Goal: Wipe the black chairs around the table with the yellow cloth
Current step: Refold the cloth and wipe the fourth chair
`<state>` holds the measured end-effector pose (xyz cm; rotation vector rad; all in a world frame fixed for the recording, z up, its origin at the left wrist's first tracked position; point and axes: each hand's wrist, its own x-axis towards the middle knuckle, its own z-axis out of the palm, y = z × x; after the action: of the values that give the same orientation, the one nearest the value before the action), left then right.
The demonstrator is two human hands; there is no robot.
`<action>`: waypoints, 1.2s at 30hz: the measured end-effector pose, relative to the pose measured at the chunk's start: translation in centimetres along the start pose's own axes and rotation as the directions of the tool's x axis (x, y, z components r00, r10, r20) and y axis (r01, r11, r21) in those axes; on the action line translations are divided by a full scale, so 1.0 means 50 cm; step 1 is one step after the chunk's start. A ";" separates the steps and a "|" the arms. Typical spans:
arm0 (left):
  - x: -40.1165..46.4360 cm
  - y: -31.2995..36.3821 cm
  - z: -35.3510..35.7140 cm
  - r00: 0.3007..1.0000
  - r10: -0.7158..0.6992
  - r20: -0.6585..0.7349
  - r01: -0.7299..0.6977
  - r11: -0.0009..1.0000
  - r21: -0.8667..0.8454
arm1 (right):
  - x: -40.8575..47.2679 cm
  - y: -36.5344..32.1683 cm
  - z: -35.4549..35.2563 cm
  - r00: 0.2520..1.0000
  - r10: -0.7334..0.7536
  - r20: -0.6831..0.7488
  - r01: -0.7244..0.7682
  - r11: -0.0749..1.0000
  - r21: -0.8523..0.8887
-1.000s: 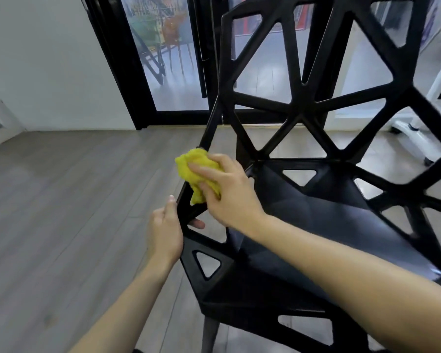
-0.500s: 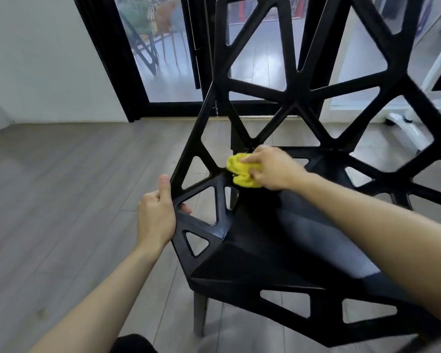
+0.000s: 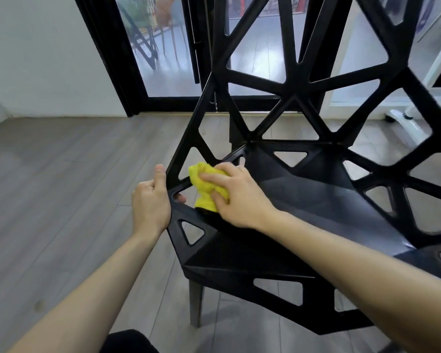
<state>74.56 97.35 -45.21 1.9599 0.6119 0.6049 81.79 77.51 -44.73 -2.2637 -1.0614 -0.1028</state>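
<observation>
since half a second ago the right hand (image 3: 236, 197) has carried the yellow cloth (image 3: 206, 186) back from the inner seat corner to the seat's left edge, near the left hand (image 3: 150, 202), and the view has dipped a little.

black chair (image 3: 303, 200): a rigid, faceted shell of flat panels and thick struts cut through with triangular openings, matte with a dull sheen on the seat. it fills the space to the right of and beyond both hands, standing on a grey plank floor (image 3: 61, 187).

left hand: its grip is closed round the side strut where backrest meets seat, thumb up along the bar, fingertips showing through an opening. it looks to be steadying the chair.

right hand: just right of the left, fingers curled over the cloth and pressing it down on the frame edge.

yellow cloth: small, soft, nubbly, bunched into a wad under the right hand, touching the chair.

judged step: wiping this chair's left rim. the next move likely calls for following the struts, working the wad into the triangle corners while the left hand braces.
</observation>
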 end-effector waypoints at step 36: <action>0.019 -0.046 -0.113 0.895 -0.118 0.430 0.320 0.842 -0.435 | 0.072 -0.128 0.027 0.977 0.090 -0.194 -0.075 0.993 0.086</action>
<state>71.27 102.54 -44.76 1.4310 0.3766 0.1819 79.39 83.74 -41.38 -2.1728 -0.8515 -0.2425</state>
